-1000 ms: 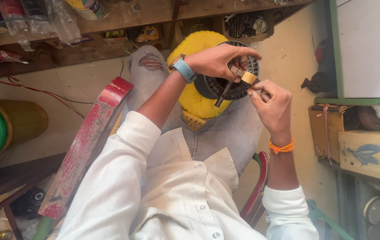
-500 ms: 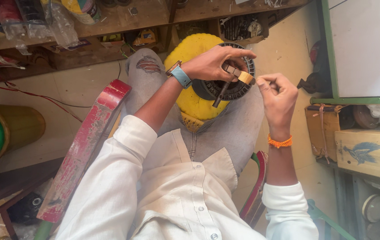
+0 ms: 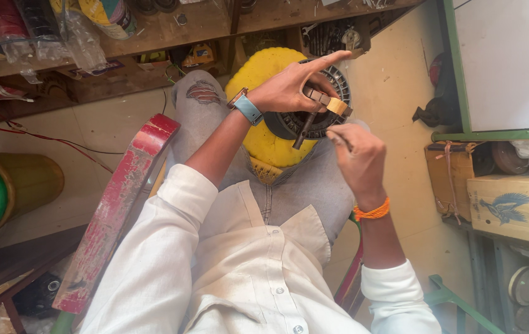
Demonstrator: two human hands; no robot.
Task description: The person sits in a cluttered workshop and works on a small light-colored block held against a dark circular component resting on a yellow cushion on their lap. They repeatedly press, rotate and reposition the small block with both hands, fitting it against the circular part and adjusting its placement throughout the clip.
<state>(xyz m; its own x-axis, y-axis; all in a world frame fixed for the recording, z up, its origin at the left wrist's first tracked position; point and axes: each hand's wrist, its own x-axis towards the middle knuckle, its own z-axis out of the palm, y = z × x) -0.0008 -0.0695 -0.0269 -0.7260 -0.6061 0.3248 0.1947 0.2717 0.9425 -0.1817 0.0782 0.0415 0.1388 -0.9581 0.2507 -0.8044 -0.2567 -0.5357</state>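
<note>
We've got the black round motor part (image 3: 301,120) sitting on our lap against the yellow housing (image 3: 264,139). Left hand (image 3: 292,89) pins a small tan block (image 3: 337,106) onto it, index finger sticking out. Right hand (image 3: 357,158) sits just beside it, grip pinched on something thin we can't make out.

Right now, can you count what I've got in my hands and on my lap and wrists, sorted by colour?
Yellow: 1, the round cushion on the lap
Black: 1, the ribbed round motor part under the left hand
Tan: 1, the small block by the right hand
Blue: 1, the wristband
Orange: 1, the thread bracelet
Total: 5
</note>
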